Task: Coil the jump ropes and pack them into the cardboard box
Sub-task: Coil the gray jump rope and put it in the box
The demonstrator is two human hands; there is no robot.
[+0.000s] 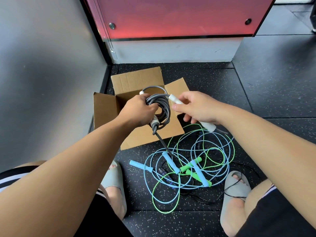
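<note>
The left grip [136, 111] is closed round the grey rope coil [165, 108] over the open cardboard box [102, 108], to hold its loops together; the right grip [200, 108] pinches the white handle [176, 100], probably to tuck it in.

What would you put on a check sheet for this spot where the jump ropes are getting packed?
Surface: black speckled floor mat.
Job's things: open cardboard box on the mat; grey jump rope coiled, held over the box; blue jump ropes and green jump rope tangled on the mat beside it; dark handles underneath.
Clutter: nothing seen.
Hands: left hand grips the grey coil; right hand pinches its white handle.
Cables: thin black cord loops over the right sandal; it may be another rope.
Surroundings: grey wall on the left, red panel behind the box.
</note>
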